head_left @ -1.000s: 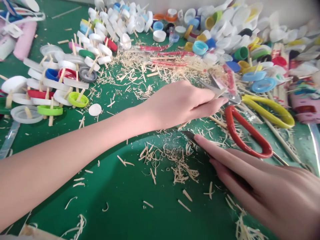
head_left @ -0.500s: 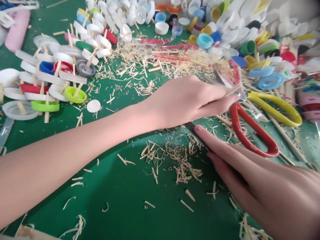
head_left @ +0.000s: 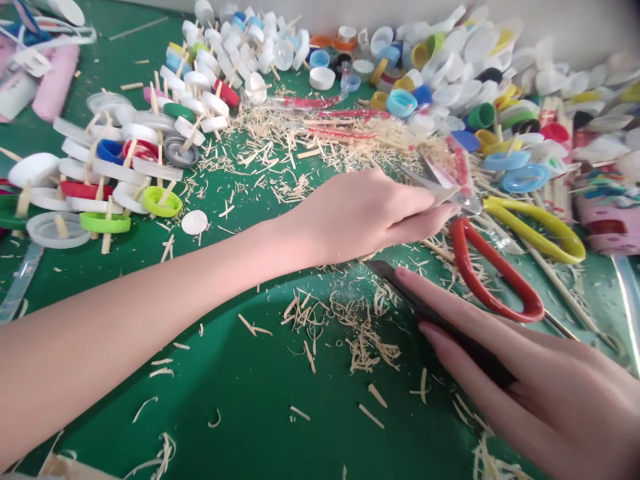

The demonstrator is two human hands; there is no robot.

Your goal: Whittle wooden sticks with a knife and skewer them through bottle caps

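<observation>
My left hand point(head_left: 370, 217) reaches across from the left, its fingers closed around a thin wooden stick point(head_left: 447, 195) whose end pokes out past the thumb; the rest is hidden under the hand. A black utility knife point(head_left: 417, 300) lies in the grip of my right hand point(head_left: 540, 380), index finger stretched along its back. The knife's tip points up and left, close to the lower edge of my left hand. Curled wood shavings point(head_left: 370, 340) lie below both hands. Scissors with one red handle point(head_left: 493, 287) and one yellow handle point(head_left: 545, 233) rest just beyond my right hand.
On the green tabletop point(head_left: 250, 420), bottle caps on short sticks point(head_left: 105, 223) crowd the left. A heap of loose caps point(head_left: 465, 73) fills the back right. A white disc point(head_left: 195, 222) lies behind my left forearm. Long sticks point(head_left: 565, 287) lie at right.
My right hand has drawn back slightly down and right, so more of the knife shows. The camera view has shifted a little. My left hand still grips the stick.
</observation>
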